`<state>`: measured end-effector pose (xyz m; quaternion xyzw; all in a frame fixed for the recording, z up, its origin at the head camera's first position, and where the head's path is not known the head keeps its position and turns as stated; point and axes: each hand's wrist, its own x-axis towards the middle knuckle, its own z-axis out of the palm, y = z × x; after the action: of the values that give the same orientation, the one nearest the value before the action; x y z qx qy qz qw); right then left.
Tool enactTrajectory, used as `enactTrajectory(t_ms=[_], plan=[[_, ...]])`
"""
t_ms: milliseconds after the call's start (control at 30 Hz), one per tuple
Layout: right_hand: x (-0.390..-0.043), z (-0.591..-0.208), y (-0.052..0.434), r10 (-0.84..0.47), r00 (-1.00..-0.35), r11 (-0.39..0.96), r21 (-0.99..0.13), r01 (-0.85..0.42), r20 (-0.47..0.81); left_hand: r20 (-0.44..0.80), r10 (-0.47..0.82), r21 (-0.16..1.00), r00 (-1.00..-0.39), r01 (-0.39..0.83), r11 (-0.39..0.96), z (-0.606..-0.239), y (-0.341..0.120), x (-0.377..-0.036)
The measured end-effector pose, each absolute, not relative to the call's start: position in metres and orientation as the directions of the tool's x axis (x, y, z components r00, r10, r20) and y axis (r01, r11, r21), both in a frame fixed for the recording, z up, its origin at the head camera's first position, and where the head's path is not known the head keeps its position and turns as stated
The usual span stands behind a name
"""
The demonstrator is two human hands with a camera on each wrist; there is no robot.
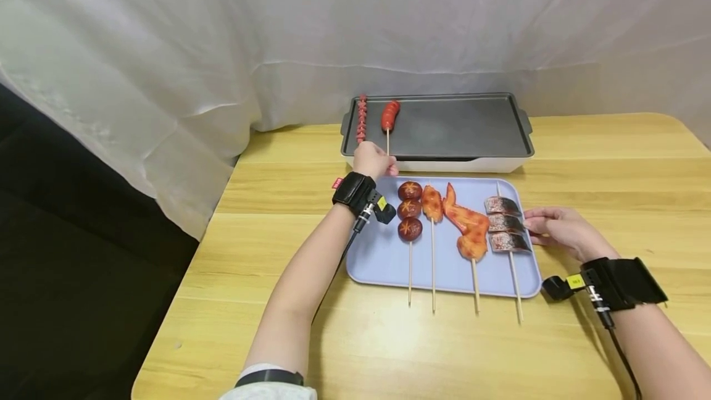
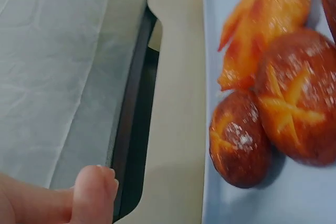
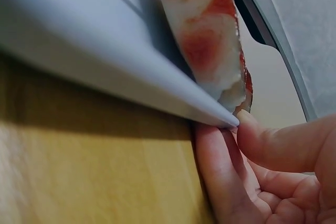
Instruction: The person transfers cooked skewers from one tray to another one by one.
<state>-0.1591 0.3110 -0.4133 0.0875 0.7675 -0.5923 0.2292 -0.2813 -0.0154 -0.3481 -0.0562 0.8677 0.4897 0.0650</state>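
Observation:
My left hand (image 1: pixel 374 159) is at the front left of the black grill plate (image 1: pixel 455 128), right at the lower end of a skewer of small notched red sausage pieces (image 1: pixel 361 117); its stick is hidden behind the hand. Thumb and finger come together in the left wrist view, where the fingertips (image 2: pixel 97 184) show over the plate's edge. Beside it a scored red sausage on a stick (image 1: pixel 390 116) lies on the plate. With my right hand (image 1: pixel 566 230) I pinch the right rim of the light blue tray (image 1: pixel 444 273), thumb above and fingers beneath, close to the fish skewer (image 1: pixel 507 224).
On the tray lie a mushroom skewer (image 1: pixel 410 208), a small meat skewer (image 1: pixel 432 204) and a chicken wing skewer (image 1: pixel 469 224), their sticks reaching over the front rim. The grill's white base (image 1: pixel 489 165) stands right behind the tray on the wooden table (image 1: pixel 266 233). A pale curtain (image 1: pixel 433 23) hangs behind.

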Motion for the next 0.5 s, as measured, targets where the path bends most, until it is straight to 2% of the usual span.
enactTrajectory(t_ms=[167,500], plan=[[-0.162,-0.412,0.311,-0.150,-0.879,0.292,-0.870,0.398,-0.453,-0.255,-0.011,0.914,-0.967,-0.244,0.325,-0.349,-0.018,-0.283],[-0.162,-0.412,0.308,-0.169,-0.877,0.286,-0.874,0.393,-0.449,-0.253,0.049,0.958,-0.966,-0.243,0.155,-0.342,-0.023,-0.266]])
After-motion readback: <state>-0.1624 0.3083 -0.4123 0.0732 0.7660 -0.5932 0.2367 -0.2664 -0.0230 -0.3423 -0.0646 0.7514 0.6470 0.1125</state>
